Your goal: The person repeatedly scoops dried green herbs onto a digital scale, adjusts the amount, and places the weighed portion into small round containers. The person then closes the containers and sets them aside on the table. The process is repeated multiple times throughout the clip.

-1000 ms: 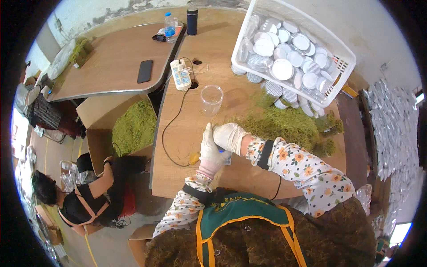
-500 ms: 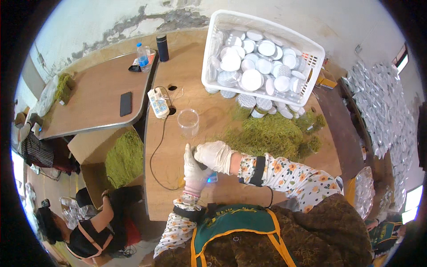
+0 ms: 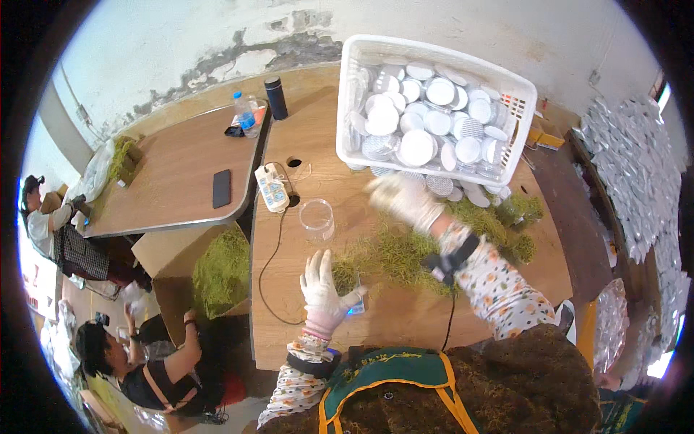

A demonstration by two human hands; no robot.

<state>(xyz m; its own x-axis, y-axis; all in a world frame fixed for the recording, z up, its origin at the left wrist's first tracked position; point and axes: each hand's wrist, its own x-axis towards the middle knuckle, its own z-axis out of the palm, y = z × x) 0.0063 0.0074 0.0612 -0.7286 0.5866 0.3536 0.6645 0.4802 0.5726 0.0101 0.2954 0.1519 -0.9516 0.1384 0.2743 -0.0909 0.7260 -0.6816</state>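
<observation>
We're holding left hand (image 3: 323, 293) spread, empty, beside green moss (image 3: 345, 275); right hand (image 3: 406, 202) hovering near white basket (image 3: 522, 108), blurred, can't tell grip.

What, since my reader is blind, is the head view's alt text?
A gloved left hand spreads beside loose green strands on a wooden table, while the blurred gloved right hand is near a white basket of lidded containers.
</observation>
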